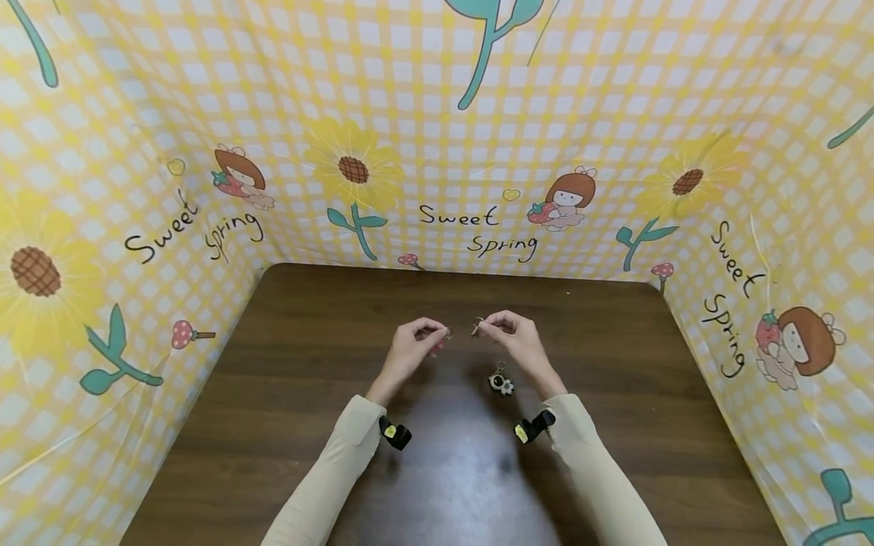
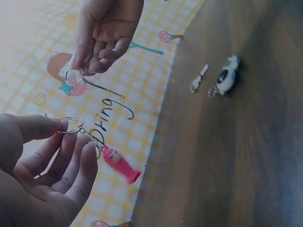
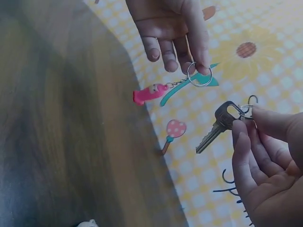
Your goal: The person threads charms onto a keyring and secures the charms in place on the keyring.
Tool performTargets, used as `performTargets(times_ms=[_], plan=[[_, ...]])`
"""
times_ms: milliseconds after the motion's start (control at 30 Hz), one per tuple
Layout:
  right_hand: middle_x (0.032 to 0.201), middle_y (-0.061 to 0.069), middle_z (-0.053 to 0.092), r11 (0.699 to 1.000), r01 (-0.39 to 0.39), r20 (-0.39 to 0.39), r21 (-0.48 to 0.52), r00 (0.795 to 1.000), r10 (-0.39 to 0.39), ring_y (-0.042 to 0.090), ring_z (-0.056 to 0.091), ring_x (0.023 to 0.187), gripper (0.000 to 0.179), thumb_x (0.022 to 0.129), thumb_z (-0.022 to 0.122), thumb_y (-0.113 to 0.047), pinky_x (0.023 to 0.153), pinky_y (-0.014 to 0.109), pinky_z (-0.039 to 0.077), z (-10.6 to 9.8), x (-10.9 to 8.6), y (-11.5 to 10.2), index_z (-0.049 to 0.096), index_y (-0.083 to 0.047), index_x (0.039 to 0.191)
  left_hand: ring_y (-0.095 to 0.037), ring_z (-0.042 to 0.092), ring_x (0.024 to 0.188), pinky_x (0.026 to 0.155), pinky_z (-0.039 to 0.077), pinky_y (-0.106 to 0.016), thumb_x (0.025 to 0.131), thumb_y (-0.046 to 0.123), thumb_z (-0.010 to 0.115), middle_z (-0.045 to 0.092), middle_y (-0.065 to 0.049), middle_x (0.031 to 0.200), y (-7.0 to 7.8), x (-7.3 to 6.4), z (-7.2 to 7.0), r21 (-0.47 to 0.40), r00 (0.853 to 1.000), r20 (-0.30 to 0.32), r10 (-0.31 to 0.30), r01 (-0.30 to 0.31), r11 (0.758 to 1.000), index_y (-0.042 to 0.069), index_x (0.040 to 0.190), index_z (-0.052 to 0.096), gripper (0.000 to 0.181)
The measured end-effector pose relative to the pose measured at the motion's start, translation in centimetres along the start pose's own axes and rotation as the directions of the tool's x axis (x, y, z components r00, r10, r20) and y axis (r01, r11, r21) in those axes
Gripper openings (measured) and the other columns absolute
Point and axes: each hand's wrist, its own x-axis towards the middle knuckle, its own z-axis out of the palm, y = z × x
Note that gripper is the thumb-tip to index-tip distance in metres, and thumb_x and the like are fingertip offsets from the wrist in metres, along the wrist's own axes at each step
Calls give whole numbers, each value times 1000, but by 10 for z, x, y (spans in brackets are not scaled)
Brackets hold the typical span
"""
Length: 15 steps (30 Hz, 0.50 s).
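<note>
My left hand (image 1: 413, 345) pinches a thin metal key ring (image 2: 71, 117) between thumb and finger. From that ring hangs a short chain with a small pink figure charm (image 2: 122, 165). My right hand (image 1: 520, 340) pinches another, smaller-looking ring (image 3: 245, 110), which carries a silver key (image 3: 221, 124) with its toothed blade pointing away from the fingers. Both hands are raised over the table, facing each other with a small gap between the two rings. Below the right hand, a black-and-white keychain charm (image 1: 501, 383) lies on the table.
The dark wooden table (image 1: 307, 303) is enclosed on three sides by a yellow checked cloth (image 1: 437, 152) with printed flowers. In the left wrist view, a small silvery item (image 2: 199, 78), too blurred to identify, lies beside the keychain charm.
</note>
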Motion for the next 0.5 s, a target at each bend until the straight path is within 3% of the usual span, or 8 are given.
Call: performTargets(times_ms=[33, 200, 267, 500], plan=[[97, 20, 75, 1000, -5, 11, 27, 1000, 5, 6, 70, 81, 18, 100, 74, -8, 76, 22, 57, -1, -1, -1, 69, 9, 105, -22, 70, 69, 63, 59, -28, 101, 8, 73, 75, -18, 85, 3, -1, 0, -11, 1000, 7, 1, -1, 1000, -7, 105, 74, 15], [95, 12, 75, 995, -5, 55, 97, 999, 0, 7, 72, 83, 17, 101, 71, -4, 79, 23, 58, -4, -4, -7, 66, 12, 107, -16, 69, 68, 62, 56, -22, 102, 7, 72, 73, -31, 100, 16, -5, 1, -38, 999, 40, 1, 1, 999, -11, 111, 72, 20], [94, 7, 75, 994, 4, 61, 113, 998, -11, 8, 73, 84, 17, 101, 70, -2, 79, 24, 59, -4, -5, -9, 65, 13, 107, -8, 67, 67, 63, 56, -23, 102, 8, 72, 74, -29, 102, 19, -5, 2, -34, 999, 45, 0, 2, 999, -10, 111, 73, 20], [91, 1, 74, 990, -2, 56, 142, 998, -6, 10, 72, 81, 15, 100, 71, 1, 80, 26, 60, -5, -6, -11, 66, 11, 108, -20, 72, 74, 67, 59, -26, 101, 10, 73, 75, -23, 92, 24, -5, 3, -56, 999, 48, -4, 7, 998, -6, 108, 74, 17]])
